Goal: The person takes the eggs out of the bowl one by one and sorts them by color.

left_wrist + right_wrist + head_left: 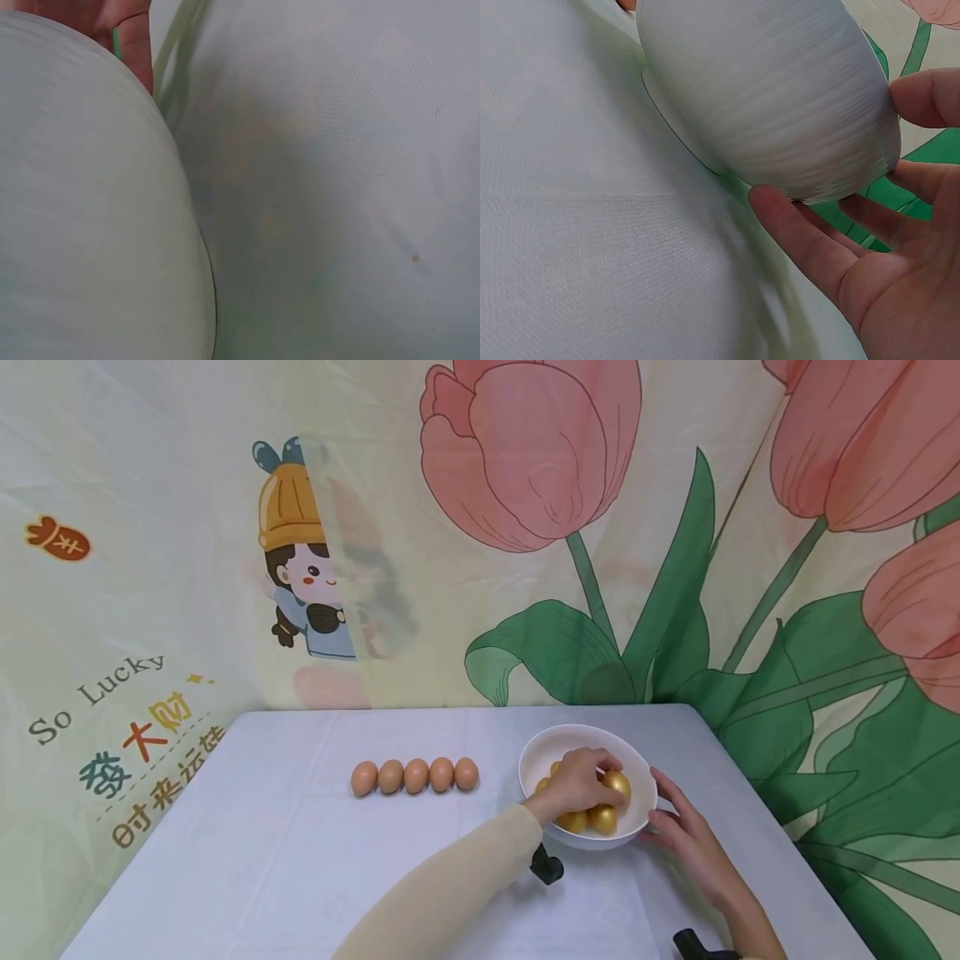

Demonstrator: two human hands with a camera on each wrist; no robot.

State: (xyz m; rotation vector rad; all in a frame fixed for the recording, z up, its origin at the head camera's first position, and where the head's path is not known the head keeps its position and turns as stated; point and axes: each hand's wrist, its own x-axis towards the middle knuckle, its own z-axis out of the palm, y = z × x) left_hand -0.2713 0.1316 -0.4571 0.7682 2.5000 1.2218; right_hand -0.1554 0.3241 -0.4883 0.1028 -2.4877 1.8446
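Note:
Several gold eggs lie in a white bowl on the table. My left hand reaches in over the rim, its fingers and thumb around a gold egg at the bowl's right side. The right hand holds the bowl from the right, fingertips spread along its outer wall. In the right wrist view the bowl's side is large, with fingers against it. The left wrist view shows mostly sleeve; the egg is hidden there.
Several brown eggs stand in a row on the white-covered table, left of the bowl. Behind the table hangs a printed cloth with tulips. Black camera mounts sit at the wrists.

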